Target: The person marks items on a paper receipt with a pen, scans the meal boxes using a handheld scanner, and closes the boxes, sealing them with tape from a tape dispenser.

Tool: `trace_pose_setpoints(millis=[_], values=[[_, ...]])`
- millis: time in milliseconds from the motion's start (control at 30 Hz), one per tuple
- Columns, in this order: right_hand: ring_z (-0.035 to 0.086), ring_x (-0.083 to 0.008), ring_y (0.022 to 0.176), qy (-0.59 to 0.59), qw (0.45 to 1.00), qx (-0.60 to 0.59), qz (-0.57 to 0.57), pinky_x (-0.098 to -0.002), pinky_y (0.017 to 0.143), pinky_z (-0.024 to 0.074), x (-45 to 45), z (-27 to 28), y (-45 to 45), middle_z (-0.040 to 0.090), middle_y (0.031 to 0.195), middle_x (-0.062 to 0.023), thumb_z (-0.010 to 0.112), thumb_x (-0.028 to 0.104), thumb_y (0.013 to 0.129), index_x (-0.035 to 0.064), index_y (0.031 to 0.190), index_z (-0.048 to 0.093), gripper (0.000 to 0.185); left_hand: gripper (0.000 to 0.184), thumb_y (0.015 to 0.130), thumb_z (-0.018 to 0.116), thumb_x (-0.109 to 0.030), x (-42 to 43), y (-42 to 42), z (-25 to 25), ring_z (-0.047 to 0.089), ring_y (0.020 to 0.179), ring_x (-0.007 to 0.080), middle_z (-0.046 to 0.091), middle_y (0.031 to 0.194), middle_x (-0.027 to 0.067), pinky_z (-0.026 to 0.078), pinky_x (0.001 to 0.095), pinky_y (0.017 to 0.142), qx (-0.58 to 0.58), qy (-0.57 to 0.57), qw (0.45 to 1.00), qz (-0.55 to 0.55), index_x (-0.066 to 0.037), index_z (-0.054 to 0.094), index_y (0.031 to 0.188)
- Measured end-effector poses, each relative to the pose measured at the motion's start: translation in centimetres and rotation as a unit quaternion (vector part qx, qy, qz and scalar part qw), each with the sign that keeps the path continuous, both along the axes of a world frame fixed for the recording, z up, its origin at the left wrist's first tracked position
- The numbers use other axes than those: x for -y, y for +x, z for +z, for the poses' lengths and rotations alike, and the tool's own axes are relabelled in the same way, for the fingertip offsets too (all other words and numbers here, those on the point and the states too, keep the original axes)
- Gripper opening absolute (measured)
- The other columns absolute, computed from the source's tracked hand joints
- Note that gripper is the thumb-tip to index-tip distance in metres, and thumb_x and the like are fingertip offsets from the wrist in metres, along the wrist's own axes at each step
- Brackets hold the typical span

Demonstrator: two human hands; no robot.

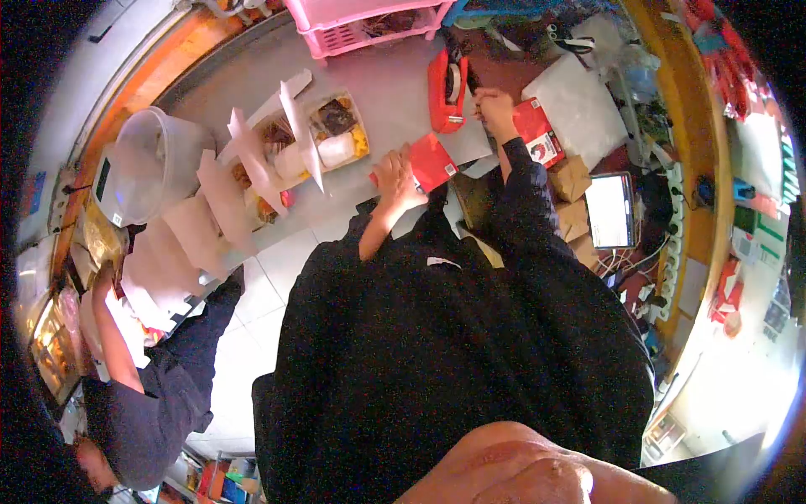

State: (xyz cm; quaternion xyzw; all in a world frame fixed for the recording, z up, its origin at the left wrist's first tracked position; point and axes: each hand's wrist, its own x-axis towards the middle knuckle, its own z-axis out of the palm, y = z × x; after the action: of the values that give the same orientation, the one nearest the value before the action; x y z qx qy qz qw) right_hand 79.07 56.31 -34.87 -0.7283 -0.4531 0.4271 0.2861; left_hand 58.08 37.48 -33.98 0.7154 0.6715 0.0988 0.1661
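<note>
My left hand (396, 178) holds the left end of a flat red card or packet (432, 164) at the table's front edge. My right hand (494, 111) is raised just right of a red tape dispenser (442, 97), its fingers pinched together. Whatever sits between those fingertips, if anything, is too small to make out. Under my right wrist lies a second red packet (531, 124) with a white printed panel. Left of my left hand stand open boxes of food (340, 126), their white lids upright.
A pink plastic rack (336, 38) stands at the back. To the right are a stack of white bags (579, 109), brown boxes (571, 181), a lit tablet (610, 210) and cables. At left, a clear tub (155, 168) stands near another person in dark clothes (159, 420).
</note>
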Motion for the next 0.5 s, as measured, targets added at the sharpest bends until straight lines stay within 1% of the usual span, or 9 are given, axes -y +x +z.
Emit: trace_pose_setpoints(millis=[67, 133, 167, 267, 333, 400, 433, 467, 500], values=[[0.061, -0.0195, 0.068, 0.003, 0.991, -0.1, 0.09, -0.031, 0.057, 0.05, 0.5, -4.1, 1.2, 0.063, 0.079, -0.0109, 0.058, 0.019, 0.083, 0.0011, 0.092, 0.06, 0.02, 0.111, 0.04, 0.079, -0.038, 0.0, -0.2, -0.9, 0.043, 0.101, 0.0297, 0.042, 0.109, 0.0144, 0.036, 0.0441, 0.075, 0.003, 0.013, 1.0, -0.008, -0.004, 0.025, 0.131], [0.06, -0.0178, 0.068, 0.118, 0.952, -0.13, 0.253, -0.0292, 0.056, 0.05, -1.6, -11.9, 2.9, 0.061, 0.079, -0.0109, 0.057, 0.013, 0.084, -0.0003, 0.091, 0.059, 0.015, 0.11, 0.04, 0.079, -0.038, -0.3, -0.2, -0.7, 0.043, 0.1, 0.0294, 0.043, 0.108, 0.0141, 0.036, 0.0437, 0.075, 0.005, 0.031, 0.999, -0.013, -0.004, 0.025, 0.131], [0.059, -0.0172, 0.067, 0.137, 0.948, -0.123, 0.261, -0.0279, 0.055, 0.0491, -1.7, -10.7, 1.6, 0.061, 0.077, -0.0104, 0.058, 0.016, 0.084, -0.0008, 0.089, 0.058, 0.017, 0.109, 0.04, 0.079, -0.038, -0.4, -0.2, -0.4, 0.043, 0.1, 0.0292, 0.043, 0.107, 0.0133, 0.036, 0.0436, 0.075, 0.0, 0.011, 1.0, -0.009, -0.005, 0.027, 0.13], [0.054, -0.0146, 0.053, 0.037, 0.991, -0.078, 0.101, -0.0255, 0.045, 0.0418, 2.6, -3.7, -0.6, 0.059, 0.068, -0.0089, 0.065, 0.022, 0.08, -0.0014, 0.085, 0.06, 0.024, 0.108, 0.04, 0.079, -0.038, 0.1, 0.2, -0.3, 0.043, 0.099, 0.0289, 0.044, 0.104, 0.0117, 0.037, 0.0439, 0.075, -0.023, 0.007, 1.0, 0.004, -0.005, 0.028, 0.129], [0.051, -0.0129, 0.043, -0.012, 0.991, -0.129, 0.012, -0.0239, 0.037, 0.037, 6.6, 0.2, -1.9, 0.058, 0.062, -0.0079, 0.07, 0.026, 0.078, -0.0017, 0.082, 0.061, 0.029, 0.108, 0.04, 0.079, -0.038, -0.4, -0.3, -0.3, 0.043, 0.098, 0.0289, 0.044, 0.103, 0.0109, 0.037, 0.0443, 0.075, -0.041, 0.029, 0.998, 0.022, -0.006, 0.028, 0.129], [0.045, -0.0107, 0.036, -0.061, 0.98, -0.17, -0.09, -0.0251, 0.033, 0.0332, 10.5, 1.4, -2.7, 0.057, 0.057, -0.0064, 0.073, 0.027, 0.075, -0.0006, 0.082, 0.062, 0.03, 0.108, 0.04, 0.08, -0.039, -0.4, -0.4, -0.2, 0.045, 0.099, 0.0287, 0.044, 0.103, 0.0104, 0.038, 0.044, 0.075, 0.018, -0.003, 1.0, 0.009, -0.006, 0.026, 0.128], [0.048, -0.0095, 0.039, -0.085, 0.989, -0.102, -0.064, -0.0256, 0.036, 0.0356, 11.2, 0.1, -2.3, 0.057, 0.055, -0.0051, 0.073, 0.029, 0.074, 0.0002, 0.076, 0.064, 0.03, 0.109, 0.04, 0.081, -0.041, -0.6, -0.2, -0.8, 0.046, 0.1, 0.0289, 0.045, 0.103, 0.0108, 0.04, 0.0441, 0.078, 0.001, -0.03, 1.0, 0.006, -0.006, 0.026, 0.128], [0.048, -0.0095, 0.039, -0.09, 0.989, -0.1, -0.069, -0.0256, 0.036, 0.0356, 11.2, -1.1, -1.9, 0.057, 0.055, -0.0051, 0.073, 0.029, 0.074, 0.0002, 0.076, 0.064, 0.03, 0.109, 0.04, 0.081, -0.041, -0.7, -0.2, -0.9, 0.046, 0.1, 0.0289, 0.045, 0.103, 0.0108, 0.04, 0.0441, 0.078, 0.002, -0.035, 0.999, 0.002, -0.006, 0.026, 0.128], [0.049, -0.0094, 0.041, -0.054, 0.998, 0.003, -0.017, -0.0262, 0.037, 0.0371, 10.7, -2.2, -1.4, 0.057, 0.054, -0.0046, 0.072, 0.03, 0.074, 0.001, 0.071, 0.065, 0.03, 0.109, 0.039, 0.081, -0.042, -1.1, -0.2, -0.4, 0.046, 0.101, 0.0294, 0.045, 0.104, 0.0115, 0.04, 0.044, 0.08, -0.005, -0.07, 0.997, 0.012, -0.006, 0.026, 0.127]])
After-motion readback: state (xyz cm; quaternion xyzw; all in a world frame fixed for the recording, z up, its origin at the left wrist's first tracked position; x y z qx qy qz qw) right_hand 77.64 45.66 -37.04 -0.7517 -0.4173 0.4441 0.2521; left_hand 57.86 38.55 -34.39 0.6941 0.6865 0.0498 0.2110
